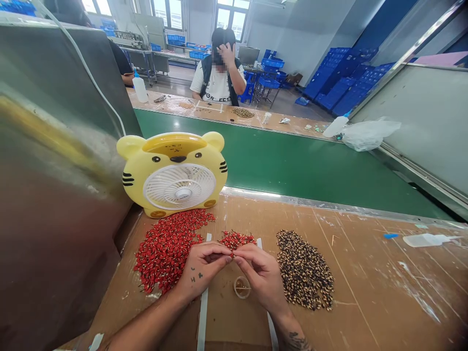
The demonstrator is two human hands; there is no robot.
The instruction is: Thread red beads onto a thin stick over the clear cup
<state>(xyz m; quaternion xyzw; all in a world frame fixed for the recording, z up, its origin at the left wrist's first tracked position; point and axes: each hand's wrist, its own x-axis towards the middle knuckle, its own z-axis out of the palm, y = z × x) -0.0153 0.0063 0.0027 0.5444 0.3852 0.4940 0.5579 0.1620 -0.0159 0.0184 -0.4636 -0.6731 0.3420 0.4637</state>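
Two fingertip pinches, left hand (pixel 203 273) and right hand (pixel 261 275), closed narrow on one red piece (pixel 233 253); it looked light, stiff, easily dropped, best held at its ends.

Walled off on the left by a tall metal panel (pixel 54 170). Straight ahead, blocked by a yellow fan (pixel 173 173) and the big red pile (pixel 166 251) just before it. Tight around the left hand (pixel 203 270) and right hand (pixel 261 275): small red pile (pixel 237 239) just beyond the fingertips (pixel 227 258), round cup (pixel 242 286) between the hands, dark speckled pile (pixel 303 268) just beside on the right. Past that, open tabletop (pixel 376 292) out to a lying white bottle (pixel 426 239).
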